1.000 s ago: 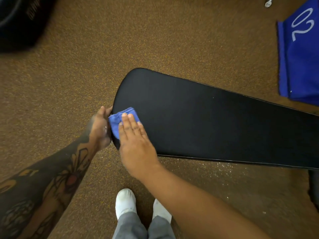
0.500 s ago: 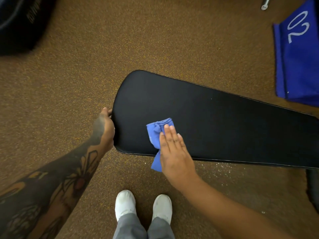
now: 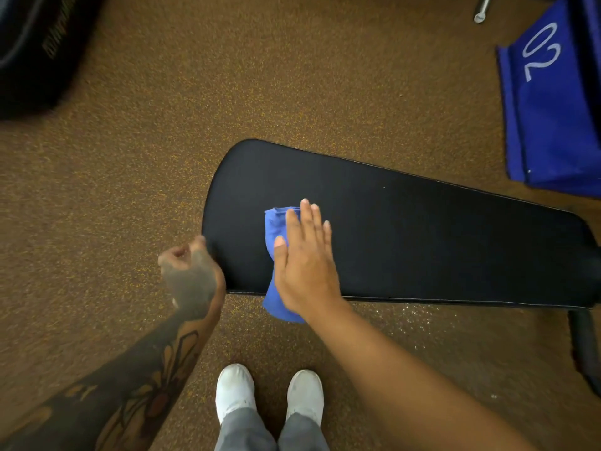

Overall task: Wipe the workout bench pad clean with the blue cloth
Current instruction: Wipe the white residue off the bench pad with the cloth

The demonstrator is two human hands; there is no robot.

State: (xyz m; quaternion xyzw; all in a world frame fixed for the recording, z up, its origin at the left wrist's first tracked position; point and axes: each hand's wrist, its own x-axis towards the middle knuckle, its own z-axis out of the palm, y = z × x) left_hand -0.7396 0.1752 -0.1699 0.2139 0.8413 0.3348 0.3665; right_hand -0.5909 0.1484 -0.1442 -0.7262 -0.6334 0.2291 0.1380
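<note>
Head camera view, looking down: a small, crumpled blue cloth (image 3: pixel 276 229) lies on a long black padded workout bench pad (image 3: pixel 422 242), near the pad's rounded left end, with its lower tail hanging over the near edge of the pad. The cloth looks soft, thin and light, the kind of rag that bunches and slides easily, so it seems best driven by a flat palm pressing down rather than by a pinch. The person's right hand (image 3: pixel 305 265) does exactly that, lying flat and spread on top of the cloth, fingers extended and slightly apart, covering most of its right side. The pad appears firm and smooth with a matte, faintly grippy skin, likely stiff enough to take pressure without shifting. The left hand (image 3: pixel 192 275), on a tattooed forearm, is loosely curled just beside the pad's rounded left corner; whether it touches the edge cannot be told, and it holds nothing visible. Below, two white shoes (image 3: pixel 270 392) and grey trouser legs stand on speckled brown carpet (image 3: pixel 130 177). A blue fabric item marked "02" (image 3: pixel 549 102) lies well apart at upper right.
</note>
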